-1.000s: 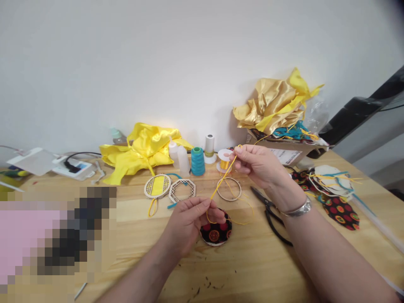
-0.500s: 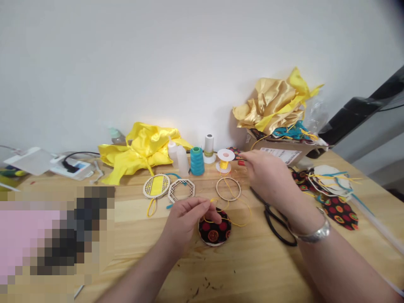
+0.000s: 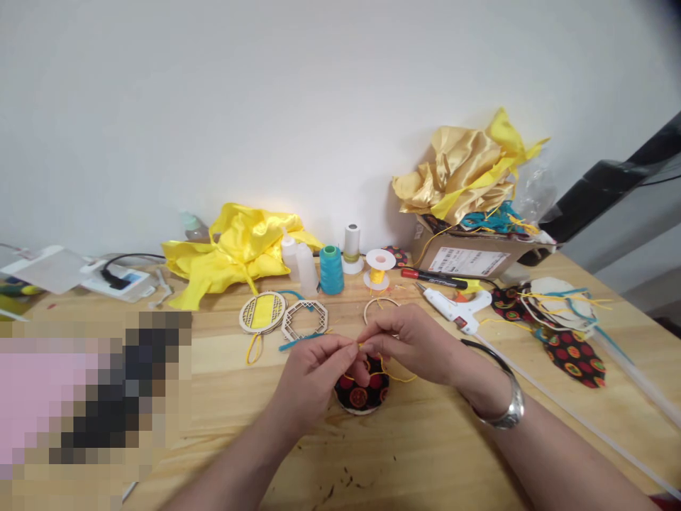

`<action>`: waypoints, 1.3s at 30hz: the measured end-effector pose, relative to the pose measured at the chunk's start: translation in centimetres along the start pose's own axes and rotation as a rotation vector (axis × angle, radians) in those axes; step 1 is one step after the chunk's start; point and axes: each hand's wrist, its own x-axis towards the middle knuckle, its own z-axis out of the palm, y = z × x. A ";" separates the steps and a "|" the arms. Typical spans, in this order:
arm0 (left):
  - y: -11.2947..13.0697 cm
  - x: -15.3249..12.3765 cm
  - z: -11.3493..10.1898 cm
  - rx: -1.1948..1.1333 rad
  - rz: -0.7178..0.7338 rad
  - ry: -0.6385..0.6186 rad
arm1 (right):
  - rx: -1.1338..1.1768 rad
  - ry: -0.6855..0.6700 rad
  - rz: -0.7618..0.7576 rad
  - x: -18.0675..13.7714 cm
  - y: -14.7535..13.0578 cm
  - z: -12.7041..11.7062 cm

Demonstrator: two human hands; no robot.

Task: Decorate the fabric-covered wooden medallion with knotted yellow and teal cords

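My left hand (image 3: 324, 365) pinches thin yellow cord (image 3: 384, 369) between thumb and forefinger. Fingertip to fingertip with it, my right hand (image 3: 412, 344) is closed in a pinch on the same cord; the exact spot they grip is hidden. Below both hands lies a round black fabric-covered disc (image 3: 362, 394) with red and orange patterns, its upper part covered by my fingers. Behind my right hand a thin wooden ring (image 3: 368, 306) shows only in part. A black scissors handle (image 3: 492, 350) pokes out from under my right wrist.
Behind stand a yellow cord spool (image 3: 379, 275), a teal thread cone (image 3: 331, 271) and white bottles (image 3: 307, 270). A white glue gun (image 3: 457, 306) and a red-and-black marker (image 3: 433, 277) lie right, before a cardboard box (image 3: 468, 259) of fabric. Two wooden frames (image 3: 304, 321) (image 3: 262, 312) lie left.
My right hand has come down and left from beside the marker to meet my left hand at the cord. The glue gun and marker are now uncovered. My left hand has barely moved.
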 end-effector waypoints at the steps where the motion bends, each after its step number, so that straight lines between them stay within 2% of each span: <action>1: 0.1 0.0 0.1 -0.008 -0.013 0.011 | -0.033 0.015 -0.007 0.0 0.0 0.0; 5: -0.1 0.0 0.2 -0.085 -0.035 0.033 | -0.129 0.054 -0.022 0.1 -0.2 -0.1; 9: -0.7 0.1 0.1 -0.149 -0.044 0.060 | -0.155 0.100 0.058 0.2 0.0 -0.2; 19: -0.5 0.6 0.2 -0.081 -0.131 0.144 | -0.030 0.182 0.191 0.4 0.6 0.3; 27: -0.9 0.5 0.2 -0.167 -0.125 0.151 | 0.085 0.232 0.207 0.7 0.6 1.3; 33: -0.9 0.6 0.2 -0.191 -0.106 0.175 | 0.149 0.220 0.188 0.8 0.9 1.8; 39: -1.0 0.6 0.2 -0.216 -0.070 0.164 | 0.290 0.234 0.277 1.0 0.6 1.4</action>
